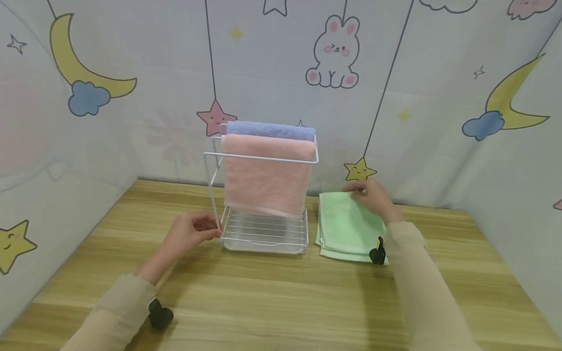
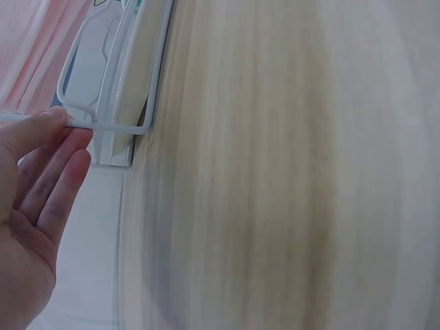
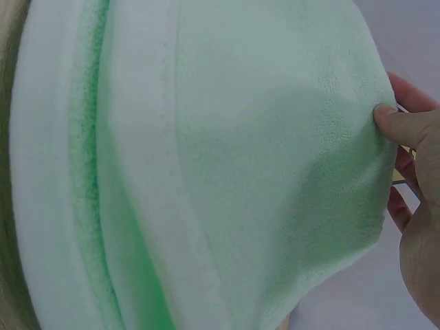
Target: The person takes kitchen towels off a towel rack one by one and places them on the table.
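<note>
A white wire rack (image 1: 212, 193) stands at the back middle of the table, with a pink towel (image 1: 267, 180) hanging on it in front of a blue towel (image 1: 271, 130). My left hand (image 1: 187, 237) pinches the rack's lower left wire between thumb and fingers; the left wrist view shows this thin wire (image 2: 113, 128) close up. To the right of the rack is a folded light green towel (image 1: 347, 225). My right hand (image 3: 419, 158) pinches its far edge between thumb and fingers, and in the right wrist view that top layer bows up from the layers below.
A pale tray (image 1: 262, 246) sits under the rack's bottom wires. Behind the wooden table (image 1: 273, 304) hangs a white curtain (image 1: 279, 52) printed with moons, stars and a rabbit. Each sleeve has a small black device at the wrist.
</note>
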Tool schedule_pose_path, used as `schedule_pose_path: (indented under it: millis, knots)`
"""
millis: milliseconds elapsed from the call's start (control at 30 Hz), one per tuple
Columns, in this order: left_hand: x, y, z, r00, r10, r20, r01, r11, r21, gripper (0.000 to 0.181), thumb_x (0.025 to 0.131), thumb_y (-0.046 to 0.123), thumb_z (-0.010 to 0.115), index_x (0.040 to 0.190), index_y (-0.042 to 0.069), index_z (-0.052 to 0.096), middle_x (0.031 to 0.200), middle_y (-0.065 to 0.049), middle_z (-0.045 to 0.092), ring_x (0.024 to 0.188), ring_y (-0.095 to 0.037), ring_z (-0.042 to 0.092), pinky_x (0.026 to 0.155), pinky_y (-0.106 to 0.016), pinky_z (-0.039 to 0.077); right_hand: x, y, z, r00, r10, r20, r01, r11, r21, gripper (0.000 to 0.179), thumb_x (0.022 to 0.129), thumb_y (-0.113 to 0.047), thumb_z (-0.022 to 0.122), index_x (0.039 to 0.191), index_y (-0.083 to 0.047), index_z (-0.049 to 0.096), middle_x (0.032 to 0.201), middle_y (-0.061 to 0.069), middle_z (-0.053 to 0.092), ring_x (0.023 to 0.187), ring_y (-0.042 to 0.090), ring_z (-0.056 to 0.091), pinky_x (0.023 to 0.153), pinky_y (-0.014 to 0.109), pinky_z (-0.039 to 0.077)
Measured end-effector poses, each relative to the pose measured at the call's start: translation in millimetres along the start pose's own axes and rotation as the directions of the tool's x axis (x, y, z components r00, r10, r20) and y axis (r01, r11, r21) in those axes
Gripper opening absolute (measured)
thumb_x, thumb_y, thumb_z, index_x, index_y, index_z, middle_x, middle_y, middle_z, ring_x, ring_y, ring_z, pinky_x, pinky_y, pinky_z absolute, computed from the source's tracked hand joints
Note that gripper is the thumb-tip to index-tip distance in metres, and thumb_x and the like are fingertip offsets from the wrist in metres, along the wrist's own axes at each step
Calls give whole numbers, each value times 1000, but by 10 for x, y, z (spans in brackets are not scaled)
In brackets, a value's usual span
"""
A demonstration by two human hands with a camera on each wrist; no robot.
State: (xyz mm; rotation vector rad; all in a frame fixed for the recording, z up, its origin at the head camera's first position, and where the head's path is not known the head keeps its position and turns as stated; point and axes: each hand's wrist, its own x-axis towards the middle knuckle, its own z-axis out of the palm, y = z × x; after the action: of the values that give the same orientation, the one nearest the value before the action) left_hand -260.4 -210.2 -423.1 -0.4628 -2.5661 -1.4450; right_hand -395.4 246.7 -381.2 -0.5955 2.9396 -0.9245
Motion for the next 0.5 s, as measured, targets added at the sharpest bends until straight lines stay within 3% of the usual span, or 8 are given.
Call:
schedule_pose_path:
  millis: [267,500]
  knots:
    - [-6,9,-6,1000,-4,-11,4,1000,5,21,76,11,76,92,0,68,84,-13,72,71,-4,67,61,-22,56,-11,22,29,1000,22,2,-22,999,-29,27,90,-4,57,113,-16,67,125,10,62,122,32,50,103,54,37]
    - [-12,17,-5,1000,12,-9,-13,1000,-15,22,76,11,76,93,0,67,86,-16,72,74,-15,69,61,-22,56,-27,45,42,1000,23,5,-23,997,-77,29,89,-5,60,114,-18,66,125,10,62,124,34,48,105,56,34]
